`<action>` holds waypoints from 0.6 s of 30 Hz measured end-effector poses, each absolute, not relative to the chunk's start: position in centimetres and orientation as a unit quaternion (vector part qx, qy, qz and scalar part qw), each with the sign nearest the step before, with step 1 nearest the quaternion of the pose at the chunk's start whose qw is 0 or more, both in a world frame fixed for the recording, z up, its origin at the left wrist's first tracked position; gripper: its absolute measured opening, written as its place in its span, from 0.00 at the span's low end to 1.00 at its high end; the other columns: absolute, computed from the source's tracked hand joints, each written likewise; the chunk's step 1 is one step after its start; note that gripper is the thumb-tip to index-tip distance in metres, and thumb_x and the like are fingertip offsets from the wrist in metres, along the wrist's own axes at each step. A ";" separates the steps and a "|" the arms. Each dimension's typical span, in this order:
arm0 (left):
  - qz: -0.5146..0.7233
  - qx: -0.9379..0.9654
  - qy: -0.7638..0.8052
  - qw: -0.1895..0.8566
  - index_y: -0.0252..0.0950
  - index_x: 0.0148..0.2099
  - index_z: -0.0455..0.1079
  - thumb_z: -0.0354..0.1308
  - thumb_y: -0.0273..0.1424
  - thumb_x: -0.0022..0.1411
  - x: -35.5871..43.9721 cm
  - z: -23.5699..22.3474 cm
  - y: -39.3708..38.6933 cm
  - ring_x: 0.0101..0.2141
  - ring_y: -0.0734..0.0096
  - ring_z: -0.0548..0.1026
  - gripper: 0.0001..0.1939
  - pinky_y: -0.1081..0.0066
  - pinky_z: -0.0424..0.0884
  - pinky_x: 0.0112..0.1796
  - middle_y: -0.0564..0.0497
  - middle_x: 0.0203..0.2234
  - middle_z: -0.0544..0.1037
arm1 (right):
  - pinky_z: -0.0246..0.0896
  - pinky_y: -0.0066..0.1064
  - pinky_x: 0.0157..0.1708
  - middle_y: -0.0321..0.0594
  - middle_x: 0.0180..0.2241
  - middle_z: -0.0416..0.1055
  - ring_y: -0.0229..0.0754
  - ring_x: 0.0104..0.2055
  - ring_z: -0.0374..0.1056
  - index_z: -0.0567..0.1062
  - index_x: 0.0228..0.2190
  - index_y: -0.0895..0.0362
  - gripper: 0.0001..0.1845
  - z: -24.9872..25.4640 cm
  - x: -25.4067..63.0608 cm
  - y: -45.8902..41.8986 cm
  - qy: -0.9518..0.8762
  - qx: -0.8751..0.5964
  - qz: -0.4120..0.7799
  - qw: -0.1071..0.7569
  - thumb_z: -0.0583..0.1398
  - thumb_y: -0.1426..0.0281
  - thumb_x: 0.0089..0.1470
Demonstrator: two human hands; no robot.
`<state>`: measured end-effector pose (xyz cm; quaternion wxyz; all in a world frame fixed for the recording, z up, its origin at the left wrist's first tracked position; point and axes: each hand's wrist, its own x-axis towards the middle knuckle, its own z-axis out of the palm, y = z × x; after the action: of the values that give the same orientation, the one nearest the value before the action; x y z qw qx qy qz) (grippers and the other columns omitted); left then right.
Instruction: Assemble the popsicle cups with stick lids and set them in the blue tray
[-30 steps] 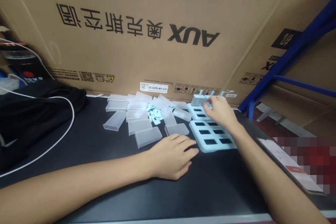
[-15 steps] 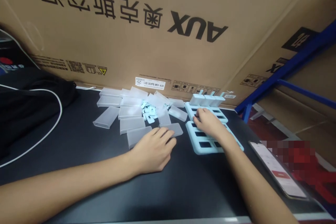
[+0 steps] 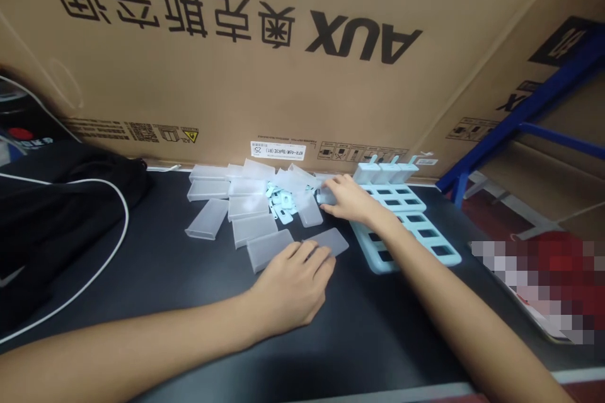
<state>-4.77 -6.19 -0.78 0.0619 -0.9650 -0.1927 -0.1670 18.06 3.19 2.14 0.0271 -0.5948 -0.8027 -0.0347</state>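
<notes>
My right hand (image 3: pixel 347 200) reaches left off the pale blue mould tray (image 3: pixel 447 254) and closes its fingers on a frosted plastic sleeve (image 3: pixel 326 196) at the edge of the pile. My left hand (image 3: pixel 293 283) lies flat on the black table with its fingers spread, the fingertips touching another frosted sleeve (image 3: pixel 331 241). Several more frosted sleeves (image 3: pixel 248 204) lie scattered behind, with small pale blue stick pieces (image 3: pixel 282 201) among them. Three filled moulds (image 3: pixel 385 171) with sticks stand at the tray's far end.
A big cardboard box (image 3: pixel 302 44) walls off the back of the table. A black bag (image 3: pixel 51 214) and a white cable (image 3: pixel 106 258) lie at the left. A blue metal rack (image 3: pixel 520 116) stands at the right, and a flat card or phone (image 3: pixel 510 293) lies at the table's right edge.
My right hand has moved left from the tray to the sleeve pile and closed on a sleeve. My left hand has stayed flat by the near sleeve. The view shifted slightly.
</notes>
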 end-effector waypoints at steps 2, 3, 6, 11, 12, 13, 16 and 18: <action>-0.166 -0.967 -0.189 0.053 0.29 0.59 0.63 0.50 0.33 0.66 -4.9 -0.7 -6.2 0.53 0.53 0.66 0.22 0.60 0.64 0.48 0.40 0.54 0.70 | 0.58 0.42 0.50 0.55 0.47 0.69 0.58 0.52 0.62 0.70 0.49 0.62 0.26 2.3 17.7 4.0 -0.792 -0.610 -0.033 0.001 0.61 0.62 0.51; -0.165 -0.967 -0.185 0.050 0.29 0.60 0.63 0.50 0.34 0.66 -5.0 -0.7 -6.1 0.53 0.53 0.66 0.22 0.60 0.64 0.48 0.40 0.55 0.70 | 0.59 0.41 0.49 0.56 0.46 0.69 0.58 0.52 0.63 0.70 0.48 0.63 0.27 2.5 17.5 4.4 -0.789 -0.613 -0.028 -0.011 0.62 0.61 0.50; -0.168 -0.968 -0.180 0.045 0.30 0.59 0.63 0.51 0.35 0.66 -4.8 -0.6 -6.1 0.53 0.53 0.66 0.23 0.60 0.64 0.48 0.40 0.55 0.69 | 0.61 0.39 0.43 0.55 0.46 0.67 0.56 0.46 0.67 0.71 0.48 0.62 0.29 3.9 17.1 4.8 -0.786 -0.617 -0.006 -0.041 0.62 0.58 0.47; -0.167 -0.969 -0.176 0.042 0.30 0.59 0.63 0.52 0.34 0.65 -4.6 -0.6 -6.0 0.53 0.53 0.66 0.23 0.60 0.64 0.48 0.40 0.55 0.69 | 0.61 0.37 0.35 0.52 0.49 0.67 0.53 0.40 0.71 0.74 0.48 0.57 0.32 7.5 17.2 3.9 -0.784 -0.614 -0.021 -0.095 0.63 0.54 0.43; -0.167 -0.970 -0.175 0.040 0.30 0.59 0.63 0.52 0.34 0.65 -4.5 -0.7 -6.0 0.54 0.53 0.65 0.22 0.60 0.64 0.49 0.40 0.55 0.69 | 0.61 0.37 0.35 0.51 0.48 0.68 0.53 0.41 0.71 0.74 0.48 0.57 0.33 8.2 17.3 3.7 -0.783 -0.611 -0.020 -0.113 0.63 0.53 0.42; -0.166 -0.970 -0.173 0.039 0.30 0.58 0.63 0.52 0.34 0.65 -4.5 -0.7 -6.1 0.53 0.53 0.65 0.22 0.60 0.64 0.49 0.40 0.55 0.69 | 0.61 0.37 0.35 0.51 0.48 0.70 0.54 0.42 0.71 0.73 0.50 0.56 0.34 8.9 17.5 3.5 -0.782 -0.610 -0.012 -0.131 0.64 0.53 0.42; -0.163 -0.971 -0.173 0.036 0.30 0.57 0.64 0.51 0.34 0.66 -4.4 -0.7 -6.1 0.53 0.52 0.65 0.21 0.60 0.64 0.49 0.40 0.54 0.69 | 0.60 0.37 0.34 0.49 0.43 0.74 0.53 0.41 0.71 0.74 0.49 0.56 0.32 10.6 17.8 3.0 -0.771 -0.609 0.021 -0.184 0.63 0.54 0.44; -0.161 -0.971 -0.172 0.037 0.29 0.57 0.64 0.50 0.34 0.66 -4.4 -0.7 -6.1 0.53 0.52 0.65 0.20 0.60 0.65 0.48 0.40 0.54 0.69 | 0.60 0.36 0.32 0.47 0.40 0.76 0.51 0.39 0.71 0.77 0.44 0.55 0.25 11.4 17.9 2.9 -0.766 -0.607 0.037 -0.208 0.61 0.54 0.47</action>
<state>-4.41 -6.09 -0.70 0.0366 -0.9713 -0.1716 -0.1608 17.86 2.90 11.35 -0.2079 -0.6067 -0.7663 0.0372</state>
